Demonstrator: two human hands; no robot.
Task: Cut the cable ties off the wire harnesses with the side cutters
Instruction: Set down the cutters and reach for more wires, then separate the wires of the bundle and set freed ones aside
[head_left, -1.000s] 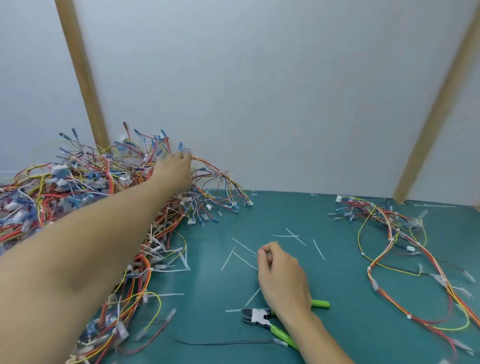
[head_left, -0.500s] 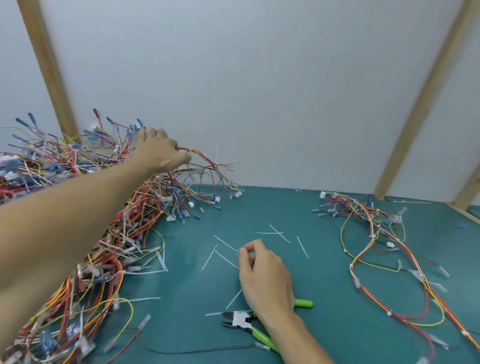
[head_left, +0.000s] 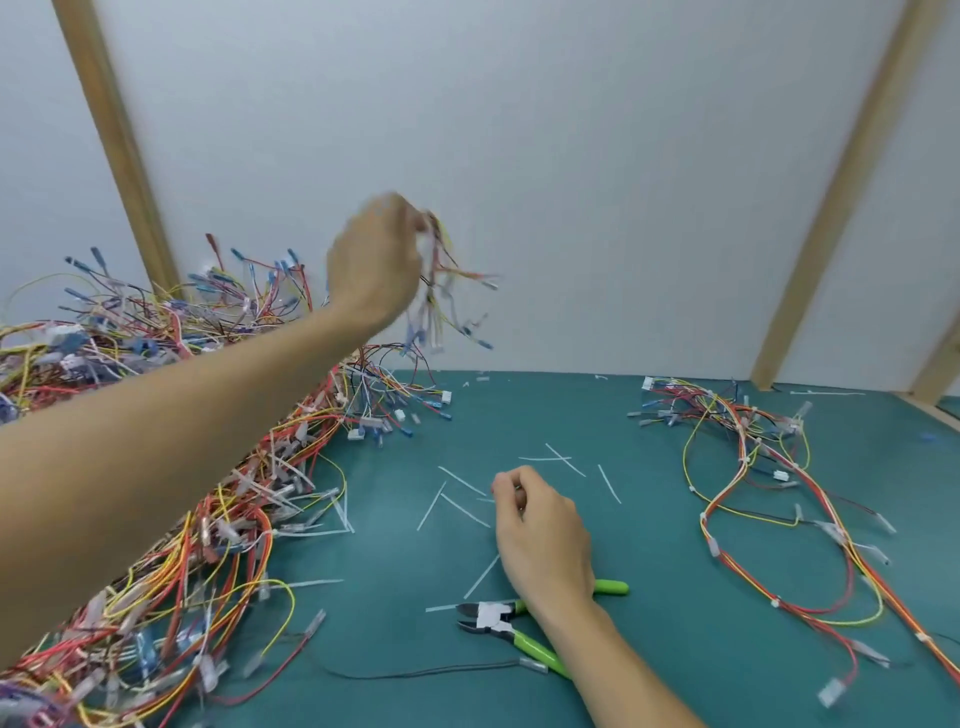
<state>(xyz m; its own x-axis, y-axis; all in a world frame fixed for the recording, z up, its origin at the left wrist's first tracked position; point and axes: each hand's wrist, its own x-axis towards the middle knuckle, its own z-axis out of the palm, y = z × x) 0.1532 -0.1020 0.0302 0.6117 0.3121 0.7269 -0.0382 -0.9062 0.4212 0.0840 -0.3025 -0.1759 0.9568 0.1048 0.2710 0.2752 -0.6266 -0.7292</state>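
Note:
My left hand (head_left: 374, 260) is raised above the table and grips a wire harness (head_left: 441, 291), whose red, yellow and blue leads dangle blurred below it. A big tangled pile of harnesses (head_left: 171, 467) covers the table's left side under my left arm. My right hand (head_left: 540, 530) rests on the green mat with curled fingers, pinching a small white cable tie piece at its fingertips. The side cutters (head_left: 498, 621), with green handles, lie on the mat just under my right wrist, untouched by the fingers.
Several cut white cable ties (head_left: 462, 499) lie scattered on the green mat (head_left: 649, 597) around my right hand. A spread-out harness (head_left: 753, 467) lies at the right. A loose black wire (head_left: 415, 673) runs along the front. Wooden posts (head_left: 119, 145) stand against the white back wall.
My left hand has lifted a harness up and to the right, out of the pile. My right hand and the side cutters have stayed in place.

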